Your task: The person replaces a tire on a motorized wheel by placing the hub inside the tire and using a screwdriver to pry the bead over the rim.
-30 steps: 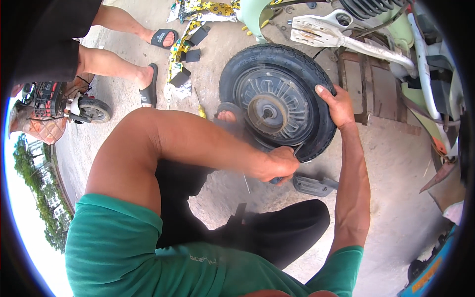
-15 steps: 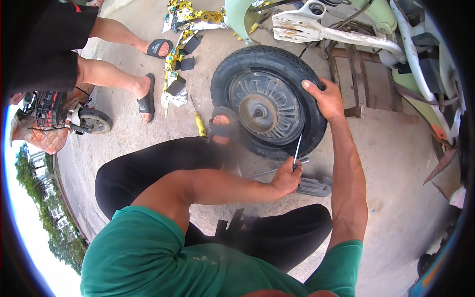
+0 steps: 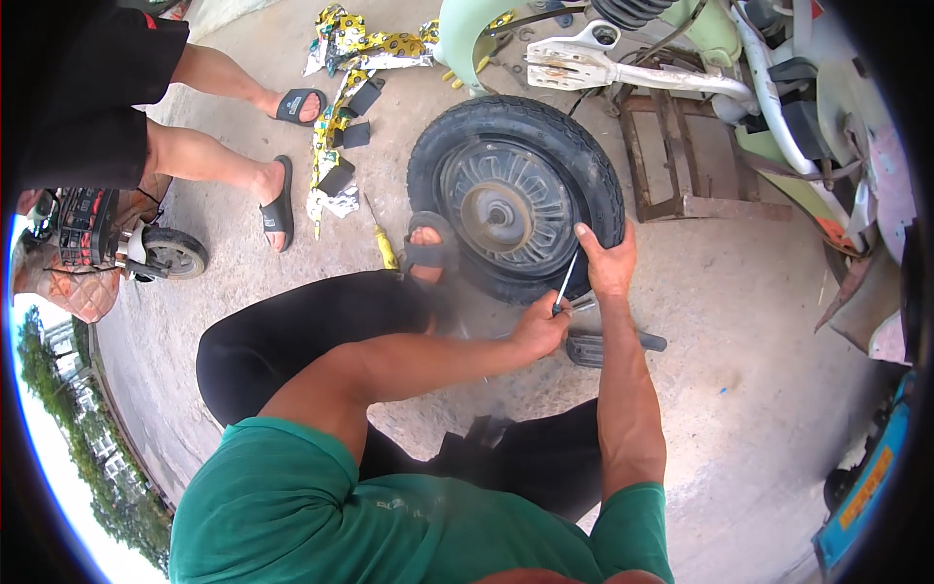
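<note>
A black tyre [image 3: 593, 161] on a finned metal wheel hub [image 3: 532, 209] leans tilted on the ground in front of me. My right hand [image 3: 611, 261] is closed on the tyre's near right side, thumb over the sidewall and fingers behind it. Just left of it, my left hand [image 3: 540, 331] grips the dark handle of a screwdriver [image 3: 568, 280]. Its thin metal shaft points up to the tyre's inner edge at the rim; the tip's exact contact is too small to tell. My sandalled foot [image 3: 429, 248] is against the wheel's left side.
A dark pedal-like metal piece [image 3: 598, 350] lies near my right forearm. A yellow-handled screwdriver [image 3: 385, 245] lies left of the wheel. Beyond stand a metal frame [image 3: 715, 206] and a partly dismantled green scooter [image 3: 715, 39]. Another person's sandalled foot [image 3: 277, 209] is at left, near yellow patterned wrapping [image 3: 389, 44].
My right hand has slid down the tyre's right side toward my left hand. The screwdriver remains in my left hand at the rim. The whole view has shifted slightly.
</note>
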A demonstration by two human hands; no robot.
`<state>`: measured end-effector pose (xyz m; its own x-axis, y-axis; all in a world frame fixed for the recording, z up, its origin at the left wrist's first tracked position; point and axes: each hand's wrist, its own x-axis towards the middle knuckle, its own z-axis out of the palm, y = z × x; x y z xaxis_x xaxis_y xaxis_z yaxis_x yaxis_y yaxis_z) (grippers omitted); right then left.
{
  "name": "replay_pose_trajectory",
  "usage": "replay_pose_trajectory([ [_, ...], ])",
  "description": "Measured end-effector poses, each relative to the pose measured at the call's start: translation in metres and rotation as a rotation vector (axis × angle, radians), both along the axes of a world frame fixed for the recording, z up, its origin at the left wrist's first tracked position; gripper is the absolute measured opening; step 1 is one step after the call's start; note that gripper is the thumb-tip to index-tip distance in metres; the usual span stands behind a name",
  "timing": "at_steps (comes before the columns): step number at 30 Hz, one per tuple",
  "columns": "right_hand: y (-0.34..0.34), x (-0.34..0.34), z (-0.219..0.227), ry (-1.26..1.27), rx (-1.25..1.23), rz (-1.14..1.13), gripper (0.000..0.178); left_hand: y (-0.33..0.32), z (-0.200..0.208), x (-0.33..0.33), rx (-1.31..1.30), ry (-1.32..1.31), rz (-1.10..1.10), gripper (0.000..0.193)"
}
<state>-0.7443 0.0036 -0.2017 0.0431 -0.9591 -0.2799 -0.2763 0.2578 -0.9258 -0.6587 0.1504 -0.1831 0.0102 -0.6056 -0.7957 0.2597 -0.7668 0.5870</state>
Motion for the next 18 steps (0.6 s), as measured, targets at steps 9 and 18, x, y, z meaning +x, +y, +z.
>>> replay_pose_trajectory([
  [9,0.002,0.005,-0.001,0.0,-0.041,-0.013,0.07,-0.036,0.065,0.051,0.257,0.099,-0.205,0.02],
  [18,0.001,0.005,0.007,0.087,-0.099,-0.041,0.074,-0.039,0.199,0.141,0.283,-0.191,-1.316,0.04],
])
